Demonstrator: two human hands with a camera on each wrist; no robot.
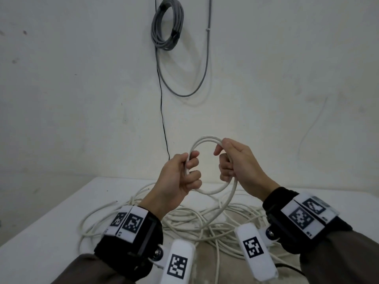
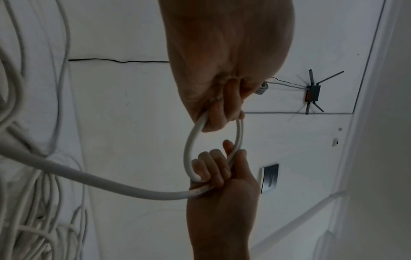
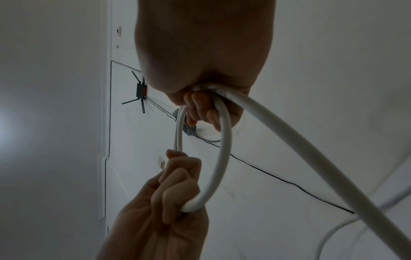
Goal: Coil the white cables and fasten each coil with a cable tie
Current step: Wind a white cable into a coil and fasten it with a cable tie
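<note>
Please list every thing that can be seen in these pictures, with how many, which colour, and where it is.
white cable loop: one, white, held up between both hands
loose cable pile: several strands, white, on the table
table: one, white, below the hands
grey cable coil: one, grey, hanging on the wall
router: one, black, on the wall
left hand: grips the loop's left side
right hand: grips the loop's right side

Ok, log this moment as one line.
step: coiling | left hand: grips white cable coil | right hand: grips coil | cable tie: unseen
</note>
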